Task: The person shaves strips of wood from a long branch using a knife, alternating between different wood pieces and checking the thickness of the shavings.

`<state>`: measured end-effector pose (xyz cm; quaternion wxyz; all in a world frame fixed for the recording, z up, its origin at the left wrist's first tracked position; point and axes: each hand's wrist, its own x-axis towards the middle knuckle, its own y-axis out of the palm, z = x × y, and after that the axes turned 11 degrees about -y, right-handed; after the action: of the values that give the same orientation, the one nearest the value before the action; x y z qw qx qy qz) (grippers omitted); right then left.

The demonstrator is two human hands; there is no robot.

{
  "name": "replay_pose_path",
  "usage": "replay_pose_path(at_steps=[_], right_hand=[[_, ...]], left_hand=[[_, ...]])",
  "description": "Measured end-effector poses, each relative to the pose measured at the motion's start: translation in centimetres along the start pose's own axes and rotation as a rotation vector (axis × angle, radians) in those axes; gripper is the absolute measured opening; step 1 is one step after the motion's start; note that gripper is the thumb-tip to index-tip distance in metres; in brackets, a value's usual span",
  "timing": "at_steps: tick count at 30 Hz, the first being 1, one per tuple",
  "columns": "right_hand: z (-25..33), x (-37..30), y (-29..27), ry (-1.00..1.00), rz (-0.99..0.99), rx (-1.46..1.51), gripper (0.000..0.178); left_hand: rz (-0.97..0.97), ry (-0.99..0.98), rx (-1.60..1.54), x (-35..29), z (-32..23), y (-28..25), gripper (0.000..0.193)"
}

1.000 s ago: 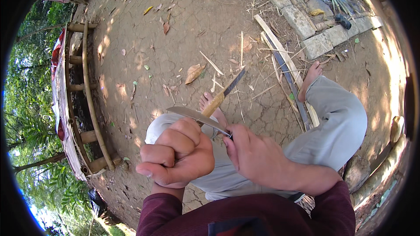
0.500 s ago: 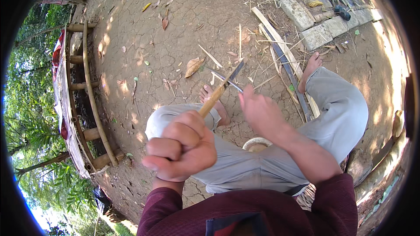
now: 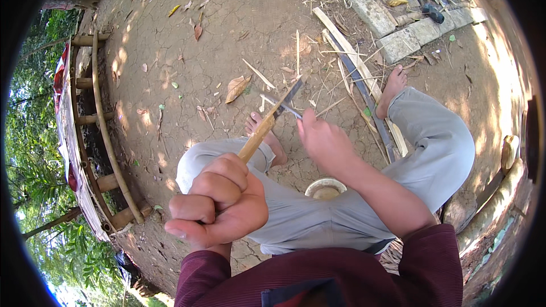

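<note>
My left hand (image 3: 219, 202) is closed in a fist round a long light wooden handle (image 3: 257, 139). At the handle's far end is a narrow dark blade (image 3: 292, 94), so it looks like a long-handled knife, slanting up and away to the right. In my right hand (image 3: 324, 136), whose fingers are closed, is a thin grey metal strip (image 3: 292, 111). Its kind is unclear, and its grip end is hidden in my fingers. The strip crosses the knife near the base of the blade; whether they touch I cannot tell. Both are held above the ground between my knees.
Long wooden slats (image 3: 350, 42) and a long dark blade-like strip (image 3: 357, 77) lie by my right foot, among shavings. A round pale object (image 3: 325, 188) sits between my legs. Stone blocks (image 3: 398, 44) edge the far right; a bamboo bench (image 3: 102, 119) stands left.
The whole view has shifted slightly, so the scene sits further left. My left fist has come a little nearer to me. Both hands keep their grips, with the knife and metal strip still crossed.
</note>
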<state>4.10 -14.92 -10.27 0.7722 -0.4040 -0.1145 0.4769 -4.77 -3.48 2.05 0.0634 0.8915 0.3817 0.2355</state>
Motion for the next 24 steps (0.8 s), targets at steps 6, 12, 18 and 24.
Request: replay_pose_path(at_steps=[6, 12, 18, 24], right_hand=[[-3.4, 2.4, 1.2, 0.131, 0.042, -0.013, 0.029], [-9.0, 6.8, 5.7, 0.243, 0.019, 0.007, 0.034], [-12.5, 9.1, 7.1, 0.309, 0.133, 0.013, 0.029], [-12.4, 9.9, 7.9, 0.313, 0.040, 0.087, 0.035]], left_hand=[[0.036, 0.095, -0.056, -1.0, 0.6, 0.6, 0.047], [-0.017, 0.072, 0.004, 0.0, 0.3, 0.9, 0.045], [-0.110, 0.016, -0.003, 1.2, 0.2, -0.5, 0.046], [-0.311, -0.034, -0.011, 4.0, 0.4, -1.8, 0.048]])
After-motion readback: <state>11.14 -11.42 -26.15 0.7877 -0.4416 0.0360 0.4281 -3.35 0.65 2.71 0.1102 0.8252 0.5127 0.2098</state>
